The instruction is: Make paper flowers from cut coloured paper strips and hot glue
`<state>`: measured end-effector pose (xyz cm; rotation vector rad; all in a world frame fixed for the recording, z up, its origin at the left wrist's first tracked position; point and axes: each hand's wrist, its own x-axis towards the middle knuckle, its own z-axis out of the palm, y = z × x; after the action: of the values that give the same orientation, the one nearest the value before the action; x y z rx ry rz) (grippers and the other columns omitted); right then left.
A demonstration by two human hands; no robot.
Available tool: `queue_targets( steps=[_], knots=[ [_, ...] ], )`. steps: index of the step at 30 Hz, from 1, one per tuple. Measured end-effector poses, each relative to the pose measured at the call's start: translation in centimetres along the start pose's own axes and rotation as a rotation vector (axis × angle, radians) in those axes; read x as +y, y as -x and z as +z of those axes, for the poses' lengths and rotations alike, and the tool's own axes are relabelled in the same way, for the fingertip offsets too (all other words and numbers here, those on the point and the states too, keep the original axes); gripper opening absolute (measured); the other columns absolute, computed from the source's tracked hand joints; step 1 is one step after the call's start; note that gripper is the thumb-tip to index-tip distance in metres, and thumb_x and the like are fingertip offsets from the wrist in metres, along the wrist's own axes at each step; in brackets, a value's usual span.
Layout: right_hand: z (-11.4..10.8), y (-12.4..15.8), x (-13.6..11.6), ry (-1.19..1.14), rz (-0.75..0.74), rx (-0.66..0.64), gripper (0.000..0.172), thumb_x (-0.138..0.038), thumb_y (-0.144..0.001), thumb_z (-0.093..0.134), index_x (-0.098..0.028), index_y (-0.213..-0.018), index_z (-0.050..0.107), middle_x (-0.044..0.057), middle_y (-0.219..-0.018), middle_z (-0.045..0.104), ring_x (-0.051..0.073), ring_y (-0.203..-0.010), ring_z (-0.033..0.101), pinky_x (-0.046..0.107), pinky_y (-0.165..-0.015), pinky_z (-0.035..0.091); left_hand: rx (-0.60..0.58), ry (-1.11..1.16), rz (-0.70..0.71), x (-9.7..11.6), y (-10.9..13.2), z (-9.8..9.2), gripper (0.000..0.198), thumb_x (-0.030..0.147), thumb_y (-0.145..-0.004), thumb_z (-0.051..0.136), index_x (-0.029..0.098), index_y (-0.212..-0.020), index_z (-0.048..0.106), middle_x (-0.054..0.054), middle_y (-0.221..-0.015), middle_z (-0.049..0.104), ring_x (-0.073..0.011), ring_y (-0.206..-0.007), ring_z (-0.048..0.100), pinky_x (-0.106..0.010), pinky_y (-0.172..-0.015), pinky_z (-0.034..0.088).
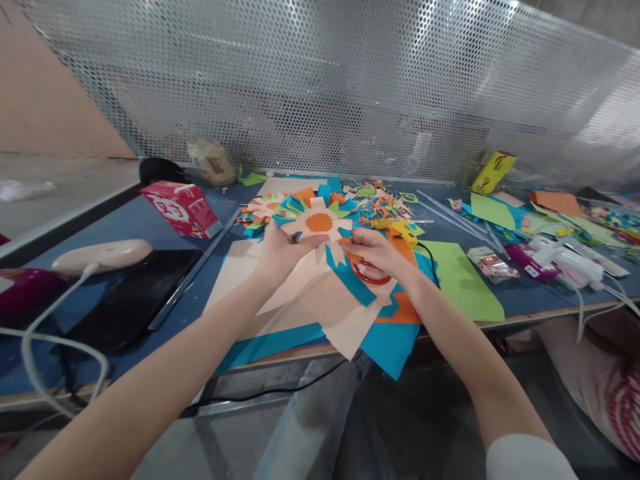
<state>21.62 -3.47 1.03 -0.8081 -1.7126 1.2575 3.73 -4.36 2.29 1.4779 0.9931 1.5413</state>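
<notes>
A layered paper flower (319, 223) with an orange centre and peach, blue, green and orange petals is held between my two hands. My left hand (287, 248) grips its lower left edge, fingers closed. At its lower right, my right hand (371, 249) is closed on the petals. Red scissor handles (371, 272) lie under my right hand. A yellow glue gun (400, 232) rests just behind that hand. Beneath the flower are peach sheets (240, 280), blue paper (393, 347) and orange paper (406, 308).
Paper scraps (380, 203) lie behind the flower. On the left are a red box (181, 208), a black phone (135, 300) and a white corded device (103, 256). Green paper (463, 283) and clear sticks (457, 220) lie right. A neighbouring person's leg (580, 367) shows at far right.
</notes>
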Motion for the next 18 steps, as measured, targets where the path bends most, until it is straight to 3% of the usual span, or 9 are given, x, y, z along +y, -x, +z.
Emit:
queue_targets(
  steps=[12,18],
  knots=[
    [-0.16,-0.13,0.17,0.046,0.056,0.013,0.027,-0.038,-0.072,0.062,-0.020,-0.060,0.045,-0.006,-0.058,0.042,0.008,-0.056,0.041,0.022,-0.054,0.034,0.031,0.111,-0.023,-0.81,-0.09,0.04,0.036,0.025,-0.053,0.078,0.017,-0.085,0.062,-0.007,-0.099,0.069,-0.0246,-0.094,0.065,-0.036,-0.083,0.053],
    [-0.21,-0.20,0.09,0.012,0.076,0.019,0.020,-0.037,-0.071,0.064,-0.019,-0.071,0.054,-0.005,-0.066,0.053,0.008,-0.060,0.048,0.021,-0.057,0.038,0.027,0.106,0.008,-0.74,-0.21,0.03,0.044,0.025,-0.054,0.077,0.022,-0.095,0.060,-0.006,-0.101,0.068,-0.0239,-0.100,0.062,-0.035,-0.084,0.053]
  ],
)
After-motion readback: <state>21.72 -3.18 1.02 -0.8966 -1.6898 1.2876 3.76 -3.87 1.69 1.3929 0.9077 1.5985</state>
